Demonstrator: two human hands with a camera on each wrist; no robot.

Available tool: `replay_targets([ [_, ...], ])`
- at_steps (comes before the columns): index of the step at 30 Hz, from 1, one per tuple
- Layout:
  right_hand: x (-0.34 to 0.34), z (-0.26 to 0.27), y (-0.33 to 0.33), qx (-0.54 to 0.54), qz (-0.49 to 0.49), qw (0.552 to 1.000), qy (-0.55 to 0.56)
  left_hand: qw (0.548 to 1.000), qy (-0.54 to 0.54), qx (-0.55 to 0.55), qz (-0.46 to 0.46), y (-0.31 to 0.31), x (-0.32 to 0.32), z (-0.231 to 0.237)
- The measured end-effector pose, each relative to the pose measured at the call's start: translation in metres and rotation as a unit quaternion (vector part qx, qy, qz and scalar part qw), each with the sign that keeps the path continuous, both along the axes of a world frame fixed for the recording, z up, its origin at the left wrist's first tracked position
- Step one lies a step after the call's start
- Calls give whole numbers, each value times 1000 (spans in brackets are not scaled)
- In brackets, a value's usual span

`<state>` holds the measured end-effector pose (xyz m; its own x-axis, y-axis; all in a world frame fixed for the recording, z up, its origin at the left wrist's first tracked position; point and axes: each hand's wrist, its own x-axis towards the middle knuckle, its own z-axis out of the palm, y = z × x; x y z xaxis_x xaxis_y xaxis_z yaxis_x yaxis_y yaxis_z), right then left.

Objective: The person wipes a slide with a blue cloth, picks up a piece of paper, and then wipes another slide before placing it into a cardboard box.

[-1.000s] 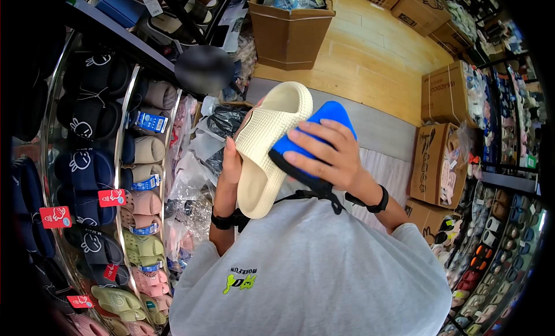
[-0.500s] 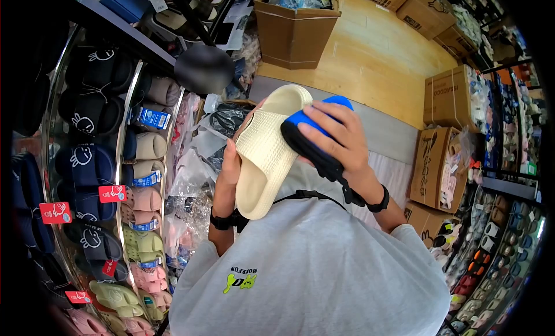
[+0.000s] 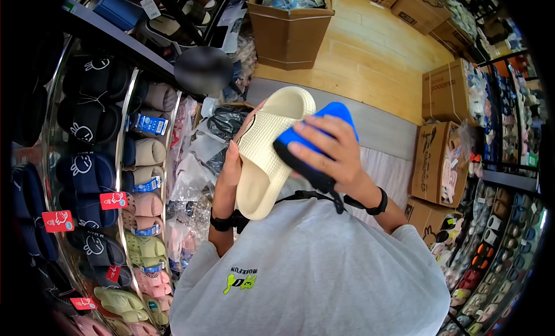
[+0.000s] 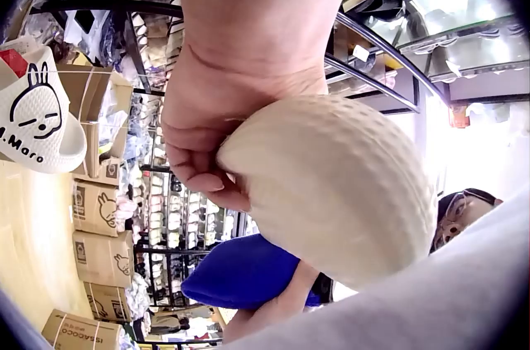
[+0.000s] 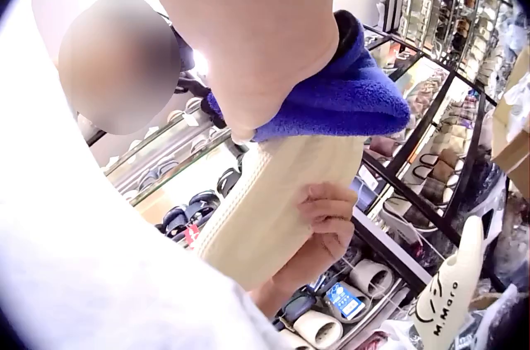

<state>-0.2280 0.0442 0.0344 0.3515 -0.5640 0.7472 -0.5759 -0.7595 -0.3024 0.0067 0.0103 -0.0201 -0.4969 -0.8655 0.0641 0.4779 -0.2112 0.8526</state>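
In the head view, my left hand point(image 3: 232, 165) grips a cream slide slipper point(image 3: 263, 139) with a textured strap, its thumb along the side and the other fingers mostly hidden behind. My right hand point(image 3: 332, 148) holds a blue plush cloth pad point(image 3: 338, 112) with a black edge against the slipper's side near the strap. Curled fingers of the left hand point(image 4: 207, 168) show at the rim of the slipper point(image 4: 331, 184) in the left wrist view. From the right wrist, the blue pad point(image 5: 348, 101) overlaps the slipper's pale sole point(image 5: 281, 193).
Racks of slippers point(image 3: 92, 168) stand close on the left. Another cream slipper point(image 4: 37, 114) with a rabbit face appears beside me in both wrist views. Cardboard boxes point(image 3: 436, 162) line the right side, and an open carton point(image 3: 292, 38) stands ahead on the wooden floor.
My right hand shifted the blue pad away to the right and tilted it, then brought it back left against the slipper. The left hand keeps the slipper nearly still.
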Motion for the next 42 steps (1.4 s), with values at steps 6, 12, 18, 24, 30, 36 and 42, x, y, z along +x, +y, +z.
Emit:
replay_targets([
  [6, -7, -4, -6, 5, 5, 1000, 4, 1000, -3, -15, 10, -7, -3, -4],
  [12, -6, -7, 0, 2, 0, 1000, -8, 998, -38, -49, 22, -9, -6, -7],
  [18, -19, 0, -10, 31, 14, 999, -10, 1000, -7, -23, -2, -12, -5, -2],
  [24, -7, -6, 1, 5, 11, 1000, 6, 999, -22, -29, -12, -13, -8, 3],
  [30, -12, -9, -6, 39, -14, 999, -20, 1000, 14, 11, 25, -12, -5, -10],
  [36, -7, -10, 0, 29, -28, 999, -10, 999, 14, -19, 25, -16, -10, -15],
  [42, -18, -13, -12, 48, -10, 999, -14, 998, -27, -47, 43, -17, -4, -18],
])
